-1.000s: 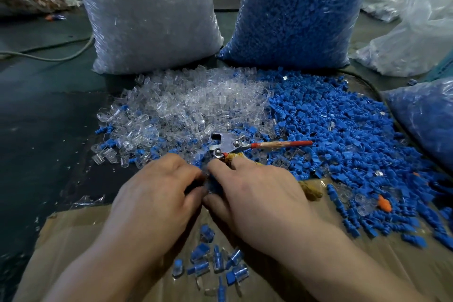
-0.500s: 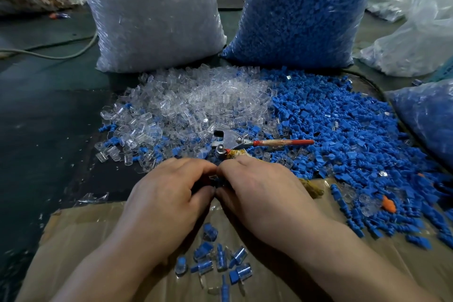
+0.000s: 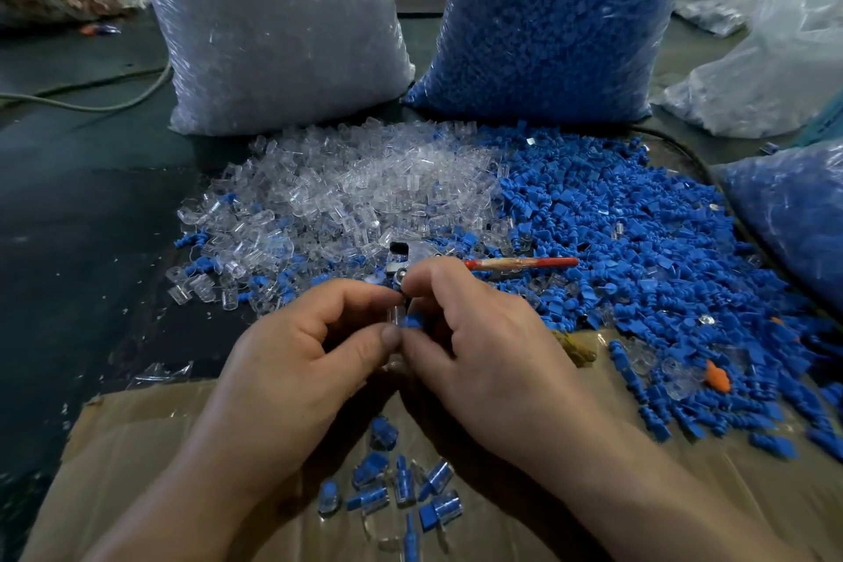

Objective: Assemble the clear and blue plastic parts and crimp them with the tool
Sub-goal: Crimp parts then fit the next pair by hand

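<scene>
My left hand [image 3: 310, 351] pinches a small clear plastic part [image 3: 395, 316] between thumb and forefinger. My right hand [image 3: 483, 333] pinches a blue plastic part [image 3: 414, 322] right against it, the two parts touching between my fingertips. Just beyond my hands lies the crimp tool [image 3: 413, 252], its metal head by my right knuckles and its red-tipped handle [image 3: 524, 263] pointing right. A heap of clear parts [image 3: 356, 187] and a heap of blue parts [image 3: 638, 233] lie behind. Several joined clear-and-blue pieces [image 3: 392, 484] rest on the cardboard below my wrists.
A big sack of clear parts [image 3: 273, 27] and a big sack of blue parts [image 3: 556, 18] stand at the back. Another blue bag [image 3: 793, 214] sits at the right edge. Brown cardboard [image 3: 137, 447] covers the near surface; a grey cable [image 3: 91, 103] runs at far left.
My hands have lifted and opened apart a little, so the clear and blue parts now show between the fingertips. The tool has not moved.
</scene>
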